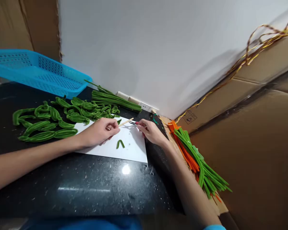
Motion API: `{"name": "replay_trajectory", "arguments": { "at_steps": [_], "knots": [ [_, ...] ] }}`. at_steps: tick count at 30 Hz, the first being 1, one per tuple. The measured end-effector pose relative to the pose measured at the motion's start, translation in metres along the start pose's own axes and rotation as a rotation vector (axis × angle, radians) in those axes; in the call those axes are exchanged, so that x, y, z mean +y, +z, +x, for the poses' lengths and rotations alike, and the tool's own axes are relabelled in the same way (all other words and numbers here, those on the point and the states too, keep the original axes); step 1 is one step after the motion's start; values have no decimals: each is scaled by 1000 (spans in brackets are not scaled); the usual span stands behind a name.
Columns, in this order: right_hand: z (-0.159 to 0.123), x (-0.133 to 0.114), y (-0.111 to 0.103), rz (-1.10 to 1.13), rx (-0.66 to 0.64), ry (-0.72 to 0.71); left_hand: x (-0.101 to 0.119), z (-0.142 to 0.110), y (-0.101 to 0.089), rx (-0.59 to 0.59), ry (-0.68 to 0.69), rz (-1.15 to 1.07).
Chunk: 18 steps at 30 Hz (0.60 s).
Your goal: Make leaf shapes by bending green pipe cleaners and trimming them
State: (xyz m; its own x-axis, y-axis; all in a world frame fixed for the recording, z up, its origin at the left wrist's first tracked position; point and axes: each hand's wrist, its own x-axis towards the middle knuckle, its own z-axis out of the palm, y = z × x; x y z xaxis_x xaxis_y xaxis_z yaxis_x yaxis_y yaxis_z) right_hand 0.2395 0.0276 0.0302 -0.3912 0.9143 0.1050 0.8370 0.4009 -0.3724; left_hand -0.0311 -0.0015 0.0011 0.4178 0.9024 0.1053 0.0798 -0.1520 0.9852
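Observation:
My left hand (101, 131) rests on a white sheet of paper (132, 147) and is closed around a thin wooden stick (126, 121) that points to the right. My right hand (151, 131) is closed on a small tool with red handles (135, 123), whose tip meets the end of the stick. A short bent green pipe-cleaner piece (120, 144) lies on the paper just below both hands. Several folded green pipe-cleaner leaves (45, 124) lie on the black countertop (86, 185) to the left of my left hand.
A bundle of straight green pipe cleaners (115, 99) lies by the white wall. A blue plastic basket (36, 72) stands at the back left. Green and orange pipe cleaners (196, 159) lie on cardboard at the right, with tangled wires (259, 41) above.

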Motion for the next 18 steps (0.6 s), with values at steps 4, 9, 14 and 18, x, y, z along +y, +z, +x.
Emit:
{"name": "replay_trajectory", "arguments": {
  "at_steps": [4,9,14,18],
  "knots": [
    [-12,5,2,164,204,38,0,-5,-2,8,0,172],
    [-21,6,5,459,258,95,6,-5,-3,-76,-84,222],
    [-20,8,13,955,384,327,13,-4,-4,-132,-265,161],
    [-14,23,20,1473,424,537,0,3,-3,-113,-431,75]
  ]
}}
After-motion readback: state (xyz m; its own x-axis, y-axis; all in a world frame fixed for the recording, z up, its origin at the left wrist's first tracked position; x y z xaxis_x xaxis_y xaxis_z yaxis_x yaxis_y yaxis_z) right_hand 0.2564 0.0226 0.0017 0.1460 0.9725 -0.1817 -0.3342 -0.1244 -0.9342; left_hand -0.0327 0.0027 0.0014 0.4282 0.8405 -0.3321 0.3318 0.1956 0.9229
